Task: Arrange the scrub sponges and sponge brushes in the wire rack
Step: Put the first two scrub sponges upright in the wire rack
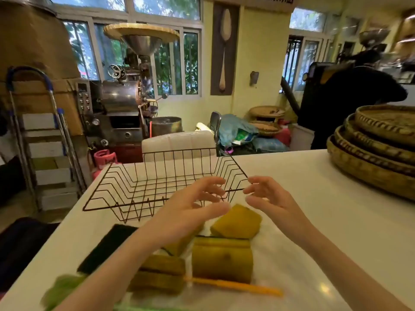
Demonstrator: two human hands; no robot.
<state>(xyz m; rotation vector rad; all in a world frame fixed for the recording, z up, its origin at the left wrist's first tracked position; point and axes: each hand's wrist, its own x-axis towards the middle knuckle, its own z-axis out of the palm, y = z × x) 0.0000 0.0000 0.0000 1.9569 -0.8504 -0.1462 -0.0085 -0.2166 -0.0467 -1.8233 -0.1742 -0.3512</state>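
A dark wire rack (139, 182) stands empty on the white table (314, 209), toward its far left. Several yellow scrub sponges lie in front of it: one (238, 223) near the rack, a larger one (222, 259) behind it, more (159, 274) under my left forearm. A dark scrub pad (107, 248) lies at the left. A brush with an orange handle (235, 286) and a green fuzzy one (62, 290) rest near the front edge. My left hand (190, 205) and my right hand (267, 198) hover over the rack's near right corner, fingers spread, holding nothing.
Stacked woven trays (377, 151) sit on the table's far right. A person in black (345, 97) stands beyond the table at the right. Past the far edge are a white chair (177, 142), a coffee roaster (121, 104) and a step ladder (42, 135).
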